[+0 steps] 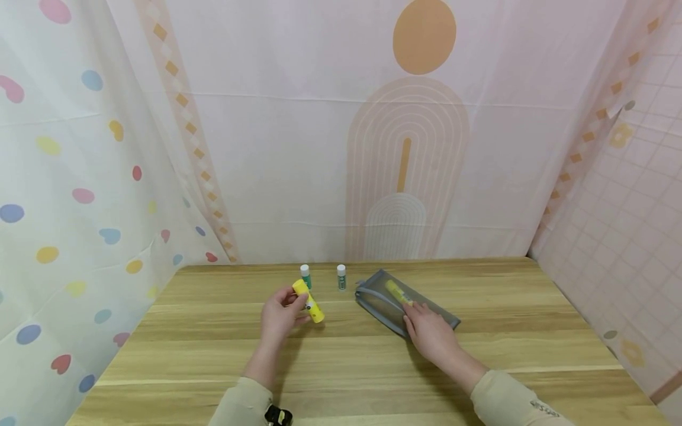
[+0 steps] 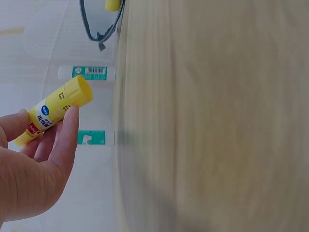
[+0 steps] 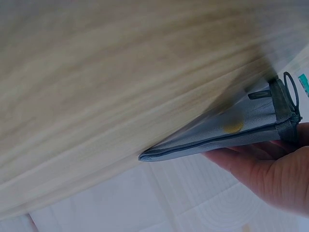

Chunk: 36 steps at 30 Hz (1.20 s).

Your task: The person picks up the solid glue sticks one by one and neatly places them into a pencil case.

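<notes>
My left hand (image 1: 280,316) holds a yellow glue stick (image 1: 315,310) between thumb and fingers, tilted above the table. In the left wrist view, its printed label and round yellow end show. My right hand (image 1: 428,334) rests on a grey mesh zipper pouch (image 1: 434,307), its fingers lying across the upper side. A second yellow glue stick (image 1: 395,291) shows through the mesh, near those fingertips. The right wrist view gives the pouch (image 3: 193,146) from the side, with the right hand (image 3: 275,174) against it and a blurred yellow patch inside.
Two green glue sticks with white caps stand upright on the wooden table (image 1: 341,378), one glue stick (image 1: 305,273) behind the left hand, the other glue stick (image 1: 341,278) left of the pouch. Patterned cloth (image 1: 288,165) hangs along the table's back and sides.
</notes>
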{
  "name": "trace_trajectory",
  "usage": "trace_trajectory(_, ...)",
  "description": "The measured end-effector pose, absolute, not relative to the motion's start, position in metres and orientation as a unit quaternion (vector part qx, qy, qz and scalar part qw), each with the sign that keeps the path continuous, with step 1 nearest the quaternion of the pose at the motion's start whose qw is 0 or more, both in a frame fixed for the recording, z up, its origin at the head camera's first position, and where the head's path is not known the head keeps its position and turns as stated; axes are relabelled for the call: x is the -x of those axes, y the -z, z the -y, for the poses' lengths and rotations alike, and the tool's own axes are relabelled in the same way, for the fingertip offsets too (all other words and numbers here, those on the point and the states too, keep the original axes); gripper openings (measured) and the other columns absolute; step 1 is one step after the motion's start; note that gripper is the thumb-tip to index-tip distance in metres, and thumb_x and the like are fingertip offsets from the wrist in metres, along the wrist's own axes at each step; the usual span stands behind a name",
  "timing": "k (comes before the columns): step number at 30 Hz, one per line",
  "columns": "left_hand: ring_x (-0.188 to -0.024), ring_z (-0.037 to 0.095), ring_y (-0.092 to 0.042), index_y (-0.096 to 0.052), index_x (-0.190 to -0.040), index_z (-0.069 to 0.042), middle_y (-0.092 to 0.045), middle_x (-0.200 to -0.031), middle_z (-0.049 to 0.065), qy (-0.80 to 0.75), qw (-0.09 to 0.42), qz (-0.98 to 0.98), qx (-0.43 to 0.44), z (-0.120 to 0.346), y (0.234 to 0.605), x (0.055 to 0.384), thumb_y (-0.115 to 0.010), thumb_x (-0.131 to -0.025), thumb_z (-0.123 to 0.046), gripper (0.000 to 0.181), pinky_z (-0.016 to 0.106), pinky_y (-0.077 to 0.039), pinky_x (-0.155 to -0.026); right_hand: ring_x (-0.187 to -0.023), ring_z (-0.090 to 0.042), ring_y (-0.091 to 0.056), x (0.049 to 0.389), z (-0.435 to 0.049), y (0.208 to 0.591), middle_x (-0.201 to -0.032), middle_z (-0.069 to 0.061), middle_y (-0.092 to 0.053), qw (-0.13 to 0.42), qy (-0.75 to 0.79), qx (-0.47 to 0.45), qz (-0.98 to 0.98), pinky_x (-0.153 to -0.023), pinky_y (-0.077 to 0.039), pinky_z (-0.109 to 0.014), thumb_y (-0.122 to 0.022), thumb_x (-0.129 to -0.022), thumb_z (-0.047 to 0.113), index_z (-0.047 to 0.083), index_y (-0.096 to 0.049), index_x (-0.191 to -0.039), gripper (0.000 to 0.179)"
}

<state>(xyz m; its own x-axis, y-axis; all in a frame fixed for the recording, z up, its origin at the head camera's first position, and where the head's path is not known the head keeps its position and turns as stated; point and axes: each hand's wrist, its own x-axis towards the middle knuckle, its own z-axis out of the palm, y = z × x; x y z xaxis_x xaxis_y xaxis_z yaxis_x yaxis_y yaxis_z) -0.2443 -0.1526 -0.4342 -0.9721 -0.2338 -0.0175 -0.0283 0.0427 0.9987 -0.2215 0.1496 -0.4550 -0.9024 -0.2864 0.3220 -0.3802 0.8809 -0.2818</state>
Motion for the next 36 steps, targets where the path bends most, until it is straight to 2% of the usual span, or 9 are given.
trace_trajectory(6, -0.090, 0.023, -0.063, -0.056, -0.126, 0.010, -0.058, -0.109, 0.018, 0.695, 0.055, 0.712, -0.086, 0.139, 0.437, 0.243, -0.065, -0.096, -0.007, 0.036, 0.038, -0.061, -0.071, -0.110, -0.048, -0.060, 0.222, -0.149, 0.456, -0.121, -0.028, -0.064, 0.140, -0.172, -0.175, 0.959, -0.083, -0.051, -0.066, -0.062, -0.098, 0.012, -0.002, -0.065, -0.123, 0.029)
trace_trajectory(14, -0.081, 0.021, -0.066, -0.056, -0.124, 0.011, -0.058, -0.106, 0.018, 0.708, 0.036, 0.701, -0.076, 0.119, 0.439, 0.245, -0.066, -0.096, -0.007, 0.035, 0.038, -0.062, -0.067, -0.110, -0.048, -0.061, 0.223, -0.149, 0.456, -0.120, -0.027, -0.064, 0.144, -0.170, -0.177, 0.959, -0.082, -0.052, -0.065, -0.062, -0.097, 0.011, -0.002, -0.066, -0.122, 0.029)
trace_trajectory(23, -0.078, 0.020, -0.066, -0.057, -0.117, 0.011, -0.057, -0.100, 0.014, 0.729, 0.023, 0.681, -0.062, 0.097, 0.440, 0.246, -0.066, -0.095, -0.003, 0.028, 0.039, -0.062, -0.067, -0.110, -0.048, -0.061, 0.222, -0.148, 0.454, -0.119, -0.027, -0.064, 0.141, -0.168, -0.175, 0.960, -0.082, -0.052, -0.065, -0.062, -0.097, 0.011, -0.003, -0.065, -0.122, 0.029)
trace_trajectory(27, -0.077, 0.019, -0.066, -0.055, -0.120, 0.013, -0.056, -0.101, 0.015, 0.736, 0.012, 0.673, -0.064, 0.087, 0.441, 0.245, -0.065, -0.095, -0.003, 0.032, 0.040, -0.061, -0.069, -0.111, -0.048, -0.060, 0.222, -0.148, 0.454, -0.120, -0.028, -0.064, 0.136, -0.168, -0.172, 0.961, -0.083, -0.052, -0.065, -0.061, -0.098, 0.011, -0.003, -0.065, -0.123, 0.029)
trace_trajectory(36, -0.086, 0.022, -0.066, -0.052, -0.128, 0.011, -0.061, -0.108, 0.017, 0.778, -0.037, 0.624, -0.066, 0.066, 0.444, 0.241, -0.064, -0.097, -0.007, 0.039, 0.041, -0.061, -0.071, -0.111, -0.047, -0.060, 0.222, -0.148, 0.453, -0.120, -0.027, -0.064, 0.137, -0.167, -0.172, 0.961, -0.083, -0.052, -0.066, -0.061, -0.098, 0.011, -0.003, -0.065, -0.123, 0.029)
